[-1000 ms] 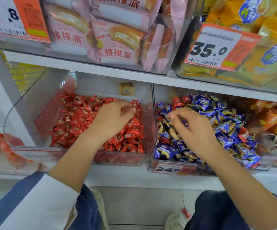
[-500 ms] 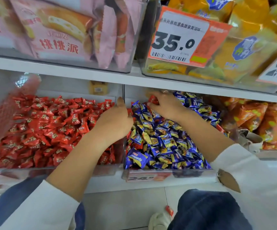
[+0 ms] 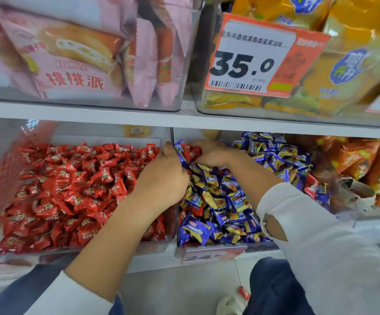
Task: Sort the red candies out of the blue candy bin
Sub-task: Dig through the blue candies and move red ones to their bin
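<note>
- Your landmark is the clear divider wall (image 3: 172, 178) that stands between the red candy bin (image 3: 7, 178) and the blue candy bin (image 3: 209, 251) on the lower shelf.
- Your left hand (image 3: 164, 178) sits right at that divider, its back toward you, thumb up along the wall; the fingers curl out of sight over the blue side, so you cannot tell whether they grip anything.
- Your right hand (image 3: 216, 153) lies just right of the divider at the back of the blue bin, fingers closed down on a small cluster of red candies (image 3: 192, 152) there.
- More red candies lie among the blue candies (image 3: 225, 201): one low down close to the divider (image 3: 194, 210), others far from it by the bin's right side (image 3: 314, 187).
- Left of the divider, the red bin is packed with red wrappers (image 3: 75, 192).
- Above the divider, on the upper shelf, hangs a price tag (image 3: 259, 62) reading 35.0.
- Below it, a red wrapper (image 3: 243, 293) lies on the floor by your shoe (image 3: 230, 305).
</note>
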Available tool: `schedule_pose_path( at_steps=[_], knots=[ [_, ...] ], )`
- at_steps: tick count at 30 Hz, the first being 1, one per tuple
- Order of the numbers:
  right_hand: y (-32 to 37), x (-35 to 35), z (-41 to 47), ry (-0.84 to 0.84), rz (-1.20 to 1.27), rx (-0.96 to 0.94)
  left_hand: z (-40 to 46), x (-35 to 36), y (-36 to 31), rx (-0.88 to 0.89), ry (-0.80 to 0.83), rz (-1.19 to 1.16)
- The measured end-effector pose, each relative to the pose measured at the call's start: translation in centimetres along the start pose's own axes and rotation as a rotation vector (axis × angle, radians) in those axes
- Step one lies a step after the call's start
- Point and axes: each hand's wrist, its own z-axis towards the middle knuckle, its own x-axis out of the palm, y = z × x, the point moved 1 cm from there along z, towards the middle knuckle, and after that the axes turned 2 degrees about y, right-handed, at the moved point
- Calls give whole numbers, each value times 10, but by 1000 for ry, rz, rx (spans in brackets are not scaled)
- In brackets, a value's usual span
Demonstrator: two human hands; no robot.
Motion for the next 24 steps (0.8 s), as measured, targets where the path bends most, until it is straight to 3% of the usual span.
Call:
schedule_pose_path(
  at_steps=[6, 11, 17, 22, 24],
  knots=[
    [9, -12, -48, -25, 330, -204, 2, 0, 3, 15, 5, -29],
    [2, -4, -98, -147, 272, -372, 2, -1, 4, 25, 5, -59],
    [-36, 10, -142, -287, 81, -292, 0, -1, 4, 18, 2, -63],
    [-57, 4, -175, -186, 342, -204, -1, 1, 5, 15, -2, -46],
    [-54, 0, -178, -248, 457, -212, 0, 2, 5, 8, 6, -44]
  ],
)
